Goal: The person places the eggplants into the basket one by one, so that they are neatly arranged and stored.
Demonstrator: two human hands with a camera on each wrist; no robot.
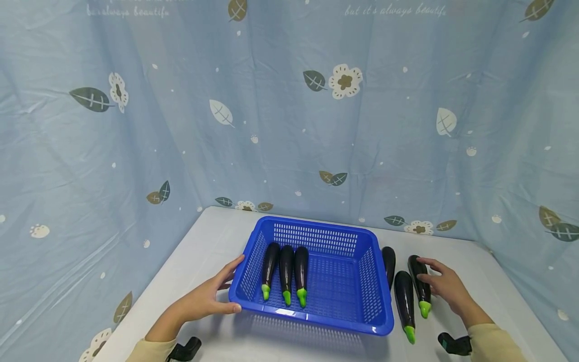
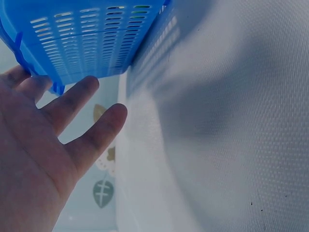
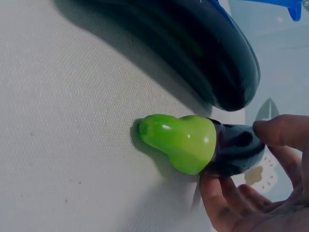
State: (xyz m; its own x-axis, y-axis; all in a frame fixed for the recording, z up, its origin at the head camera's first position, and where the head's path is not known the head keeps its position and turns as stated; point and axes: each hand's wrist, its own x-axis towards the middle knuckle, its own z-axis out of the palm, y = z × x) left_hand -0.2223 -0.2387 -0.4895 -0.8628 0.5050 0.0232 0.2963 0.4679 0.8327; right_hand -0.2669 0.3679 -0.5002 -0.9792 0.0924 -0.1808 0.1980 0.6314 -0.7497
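At the left side of a blue plastic basket (image 1: 312,322), my left hand (image 1: 205,299) touches the rim with fingers spread and fairly straight. Its palm and spread fingers (image 2: 108,123) show in the left wrist view. Three dark eggplants with green stem ends lie side by side in the basket, the middle eggplant (image 1: 286,269) among them. To the basket's right, my right hand (image 1: 450,289) holds an eggplant (image 1: 420,284) between thumb and fingers. Its green cap (image 3: 193,142) rests near the tabletop in the right wrist view.
Another eggplant (image 1: 404,304) lies just left of the held one. Beside the basket's right wall is a further eggplant (image 1: 388,264), partly hidden. Everything stands on a white table (image 1: 217,226), with a blue patterned curtain (image 1: 280,130) behind and along its sides.
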